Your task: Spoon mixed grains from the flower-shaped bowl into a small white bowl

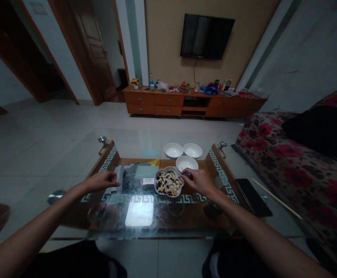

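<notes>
In the head view, a lilac flower-shaped bowl (169, 190) filled with flakes and dark bits is set near the middle of the glass tabletop (182, 222), with its labelled handle (148, 181) pointed left. A dark-handled spoon (188, 175) is apparently pinched in the right hand (195, 179) at the bowl's right rim. The left hand (106, 180) is curled, well apart from the bowl, beside a pale translucent sheet (122, 175); whether the sheet is gripped cannot be told. Three white bowls are grouped on the far side: the left one (173, 150), the right one (193, 150) and the near one (187, 163), by which the flower-shaped bowl is closely neighboured.

Since the flower-shaped bowl is steadied by neither hand, it could be slid or turned on the smooth glass by a sideways push of the spoon. Flakes could be spilled over the rim by a heaped lift, and the near white bowl could be knocked by the knuckles.
</notes>
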Demonstrator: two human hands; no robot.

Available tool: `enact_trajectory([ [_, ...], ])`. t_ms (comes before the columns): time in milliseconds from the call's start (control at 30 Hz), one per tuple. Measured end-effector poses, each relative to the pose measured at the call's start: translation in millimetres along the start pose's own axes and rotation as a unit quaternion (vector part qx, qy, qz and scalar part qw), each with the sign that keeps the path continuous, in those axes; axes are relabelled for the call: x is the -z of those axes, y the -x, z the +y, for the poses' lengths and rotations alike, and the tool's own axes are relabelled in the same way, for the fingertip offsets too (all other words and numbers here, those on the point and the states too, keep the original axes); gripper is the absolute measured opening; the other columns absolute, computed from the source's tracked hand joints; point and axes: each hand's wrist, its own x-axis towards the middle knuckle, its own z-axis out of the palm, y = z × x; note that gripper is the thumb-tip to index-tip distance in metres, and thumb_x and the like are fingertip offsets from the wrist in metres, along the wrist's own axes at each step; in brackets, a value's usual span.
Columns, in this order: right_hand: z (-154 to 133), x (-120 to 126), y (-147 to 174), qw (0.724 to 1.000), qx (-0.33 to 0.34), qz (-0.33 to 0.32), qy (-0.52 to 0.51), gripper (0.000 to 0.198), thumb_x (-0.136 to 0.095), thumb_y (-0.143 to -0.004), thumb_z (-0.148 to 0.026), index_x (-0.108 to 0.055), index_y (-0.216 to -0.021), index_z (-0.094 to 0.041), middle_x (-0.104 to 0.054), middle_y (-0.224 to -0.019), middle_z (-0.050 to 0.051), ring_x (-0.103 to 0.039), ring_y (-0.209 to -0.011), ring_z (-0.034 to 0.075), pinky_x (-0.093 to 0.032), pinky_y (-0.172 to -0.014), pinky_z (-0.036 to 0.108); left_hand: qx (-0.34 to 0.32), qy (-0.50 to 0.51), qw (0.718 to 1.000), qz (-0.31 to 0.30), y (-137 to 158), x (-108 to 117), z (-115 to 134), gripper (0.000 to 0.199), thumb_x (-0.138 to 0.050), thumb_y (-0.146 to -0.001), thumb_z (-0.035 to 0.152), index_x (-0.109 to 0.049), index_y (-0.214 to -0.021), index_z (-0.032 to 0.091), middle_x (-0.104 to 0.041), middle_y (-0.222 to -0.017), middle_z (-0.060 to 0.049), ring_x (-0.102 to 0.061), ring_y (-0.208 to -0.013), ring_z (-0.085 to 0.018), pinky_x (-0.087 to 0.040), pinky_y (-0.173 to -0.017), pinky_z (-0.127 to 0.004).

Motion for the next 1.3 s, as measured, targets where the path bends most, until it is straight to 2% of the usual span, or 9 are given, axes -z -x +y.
enact_trajectory([
  [267,1,-4,0,0.999,0.016,-0.028,0.002,0.021,-0.062,-0.102,-0.036,-0.079,-0.106,-0.024,-0.078,-0.077,0.003,-0.068,-0.063,0.017,-0.04,-0.062,0.027,-0.003,0.017,1.0,-0.004,0,0,-1,0.062,-0.059,-0.071,0.083,-0.054,-0.073,0.021,-0.055,-0.071,-0.003,-0.048,-0.068,-0.019,-0.032,-0.067,-0.034],
  [433,0,-5,-1,1.0,0.013,-0.021,0.0,0.021,-0.061,-0.102,-0.036,-0.079,-0.106,-0.025,-0.078,-0.076,0.003,-0.068,-0.061,0.017,-0.042,-0.062,0.027,-0.006,0.024,1.0,-0.007,-1,0,-1,0.061,-0.062,-0.071,0.082,-0.055,-0.072,0.021,-0.053,-0.067,-0.002,-0.046,-0.065,-0.018,-0.032,-0.066,-0.034],
  [567,2,0,-3,0.999,0.012,0.019,-0.025,0.024,-0.06,-0.101,-0.04,-0.079,-0.104,-0.025,-0.079,-0.078,0.003,-0.069,-0.062,0.017,-0.046,-0.064,0.027,0.002,0.033,0.999,-0.007,-1,0,-3,0.061,-0.064,-0.07,0.08,-0.056,-0.073,0.02,-0.055,-0.069,-0.003,-0.048,-0.066,-0.018,-0.033,-0.066,-0.034],
  [867,26,31,-8,0.974,-0.052,0.199,-0.091,0.038,-0.059,-0.099,-0.055,-0.078,-0.098,-0.022,-0.08,-0.083,0.006,-0.07,-0.065,0.02,-0.049,-0.063,0.029,0.002,0.026,1.0,-0.008,-7,-2,-12,0.064,-0.062,-0.07,0.084,-0.057,-0.073,0.021,-0.058,-0.069,-0.004,-0.051,-0.067,-0.02,-0.034,-0.068,-0.036],
  [1067,27,38,-6,0.974,-0.061,0.205,-0.079,0.037,-0.061,-0.098,-0.055,-0.079,-0.1,-0.023,-0.08,-0.084,0.006,-0.07,-0.065,0.02,-0.049,-0.062,0.029,0.009,0.025,1.0,0.003,-9,-4,-18,0.065,-0.063,-0.069,0.086,-0.056,-0.073,0.021,-0.059,-0.071,-0.005,-0.053,-0.07,-0.022,-0.035,-0.069,-0.037],
  [1300,27,42,-4,0.975,-0.055,0.2,-0.075,0.035,-0.062,-0.098,-0.053,-0.078,-0.101,-0.022,-0.082,-0.091,0.008,-0.073,-0.07,0.021,-0.052,-0.064,0.03,0.01,0.029,1.0,-0.002,-7,-2,-11,0.064,-0.063,-0.068,0.085,-0.057,-0.074,0.021,-0.059,-0.07,-0.004,-0.052,-0.068,-0.021,-0.035,-0.068,-0.037],
])
